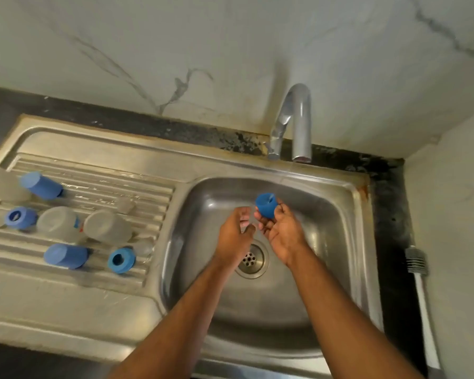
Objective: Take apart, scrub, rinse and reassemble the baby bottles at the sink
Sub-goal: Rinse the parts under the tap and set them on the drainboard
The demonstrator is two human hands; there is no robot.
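Our right hand [281, 228] curls its fingers [263, 222] around a blue cap [266, 205], holding it up under the thin stream from the faucet [296, 124], over the far part of the sink [348, 214]. The cap's axis tilts up and to the far side. Our left hand [234, 236] hovers just beside it, fingers loosely spread, gripping nothing. Well to the left, on the drainboard [99, 187], lie clear bottles [107, 227] and more blue pieces [121, 260]. A brush [419, 272] rests on the tabletop at right. Nothing blocks the way.

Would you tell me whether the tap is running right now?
On: a thin stream falls from the faucet onto the blue cap in the right hand.
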